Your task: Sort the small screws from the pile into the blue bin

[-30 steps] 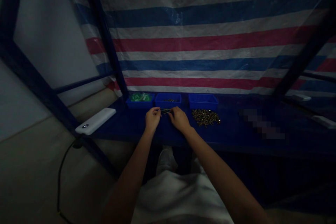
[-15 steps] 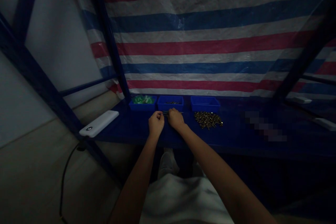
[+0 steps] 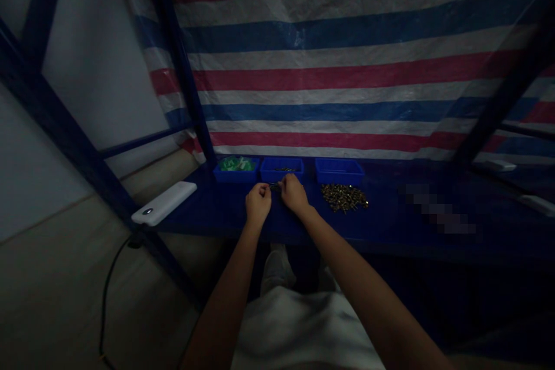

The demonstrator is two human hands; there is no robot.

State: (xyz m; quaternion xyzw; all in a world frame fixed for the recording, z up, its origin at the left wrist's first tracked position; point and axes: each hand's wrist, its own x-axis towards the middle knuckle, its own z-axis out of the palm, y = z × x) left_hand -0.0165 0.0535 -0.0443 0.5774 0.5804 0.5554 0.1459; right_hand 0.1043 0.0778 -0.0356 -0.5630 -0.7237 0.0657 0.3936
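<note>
My left hand (image 3: 258, 203) and my right hand (image 3: 293, 193) rest close together on the dark blue bench (image 3: 225, 214), both with fingers pinched on a small dark part (image 3: 274, 187) between them. The part is too small and dim to name. Just behind the hands stands a middle blue tray (image 3: 281, 169) with a few small pieces. A pile of small brass-coloured parts (image 3: 344, 197) lies on the bench to the right of my right hand.
A blue tray with green pieces (image 3: 236, 166) stands at the left and another blue tray (image 3: 339, 170) at the right. A white power bank (image 3: 163, 202) lies on the bench's left corner, with a cable (image 3: 105, 295) hanging to the floor. A striped tarp (image 3: 347, 58) hangs behind.
My hands have drawn closer together around the small part, the left moving toward the right. The view shifted slightly.
</note>
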